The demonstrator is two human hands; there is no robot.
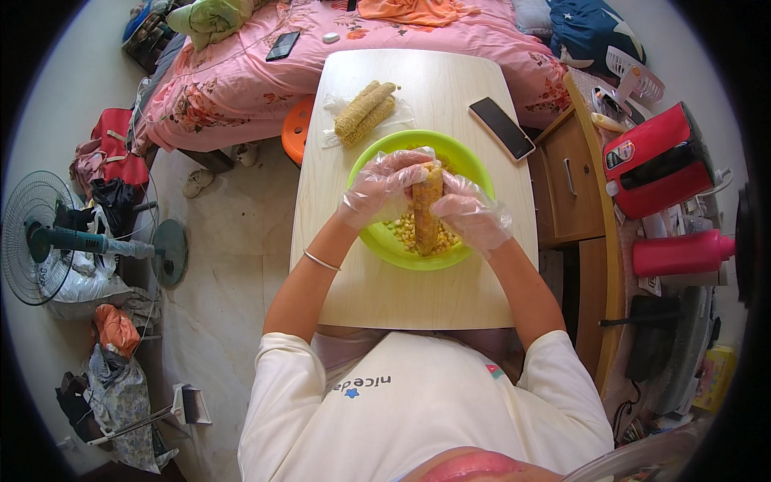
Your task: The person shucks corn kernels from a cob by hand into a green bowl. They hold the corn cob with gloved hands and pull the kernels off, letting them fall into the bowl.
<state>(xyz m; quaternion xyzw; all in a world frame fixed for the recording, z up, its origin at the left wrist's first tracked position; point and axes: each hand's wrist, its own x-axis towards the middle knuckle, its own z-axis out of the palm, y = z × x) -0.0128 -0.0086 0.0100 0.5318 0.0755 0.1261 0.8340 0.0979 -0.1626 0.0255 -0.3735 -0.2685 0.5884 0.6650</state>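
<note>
An ear of corn (427, 211) stands lengthwise over a lime-green plastic bowl (409, 260), its lower end near the loose kernels (402, 232) inside. My left hand (388, 181), in a clear plastic glove, grips the upper part of the ear from the left. My right hand (473, 211), gloved the same way, holds it from the right with the fingers curled against its side. Behind the bowl, several stripped corn cobs (366, 113) lie on a clear plastic bag (405, 113). The palms and part of the ear's far side are hidden.
The bowl rests on a pale wooden table (361, 301). A smartphone (502, 128) lies to its right. An orange stool (295, 131) is tucked at the table's left, beside a bed (229, 96). A wooden desk (569, 175) borders the right; a standing fan (45, 238) is far left.
</note>
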